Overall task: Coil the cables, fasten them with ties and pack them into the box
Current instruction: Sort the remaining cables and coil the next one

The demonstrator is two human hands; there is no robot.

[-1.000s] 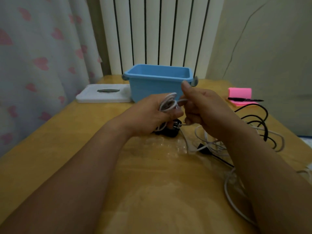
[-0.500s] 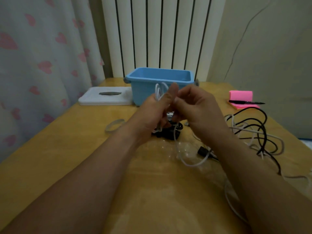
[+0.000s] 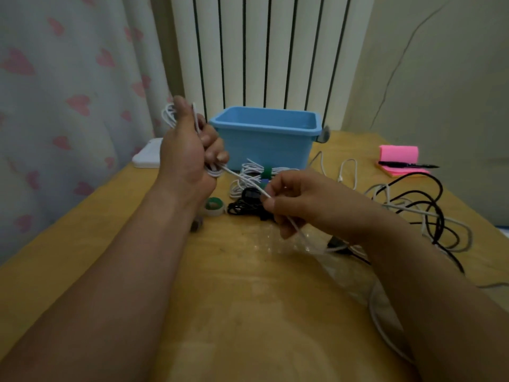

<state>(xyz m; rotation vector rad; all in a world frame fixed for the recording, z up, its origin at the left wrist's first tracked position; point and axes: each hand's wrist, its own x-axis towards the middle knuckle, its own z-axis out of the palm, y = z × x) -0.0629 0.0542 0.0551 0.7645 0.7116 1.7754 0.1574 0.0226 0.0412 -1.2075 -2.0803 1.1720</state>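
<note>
Coiling is in hand — white cable (image 3: 167, 116) loops are clenched in the left grip (image 3: 184, 153), its strand pinched by the right grip (image 3: 300, 199); another wrap is needed.

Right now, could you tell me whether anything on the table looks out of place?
Nothing looks damaged. A black cable and a white cable lie tangled, uncoiled, on the right of the table; a tied white bundle sits before the blue box, not inside it.

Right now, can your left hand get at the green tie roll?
Probably not freely: the left hand grips the white cable coil, though the green tie roll lies uncovered just beside that wrist.
</note>
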